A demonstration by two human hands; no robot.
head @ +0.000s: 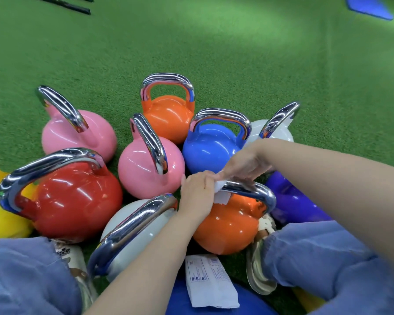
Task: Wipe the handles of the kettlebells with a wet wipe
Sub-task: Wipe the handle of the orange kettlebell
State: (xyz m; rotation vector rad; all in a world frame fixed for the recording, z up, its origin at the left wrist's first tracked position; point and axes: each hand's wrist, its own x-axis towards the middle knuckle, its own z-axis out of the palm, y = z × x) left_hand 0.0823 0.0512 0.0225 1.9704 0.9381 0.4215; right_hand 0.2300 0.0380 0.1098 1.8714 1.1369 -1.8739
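On the green turf floor [237, 64] stands a tight group of kettlebells — red [77, 201], two pink, blue [209, 148], white, purple and others. Nearest to the person is the orange kettlebell [228, 226]. Its chrome handle [255, 192] carries the wet wipe [221, 194]. Left hand [196, 194] has its grip closed around the wipe and handle; right hand [243, 167] pinches the wipe — fingers curled. A white wipe packet [209, 280] lies just before the orange kettlebell.

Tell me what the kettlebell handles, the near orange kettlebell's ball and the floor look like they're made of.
Handles, like the one being wiped: probably polished chrome or steel, with mirror-like reflections. Orange kettlebell's ball: glossy painted or coated surface with sharp highlights; the core can't be told. Floor: apparently green artificial turf with a fuzzy, matte texture.
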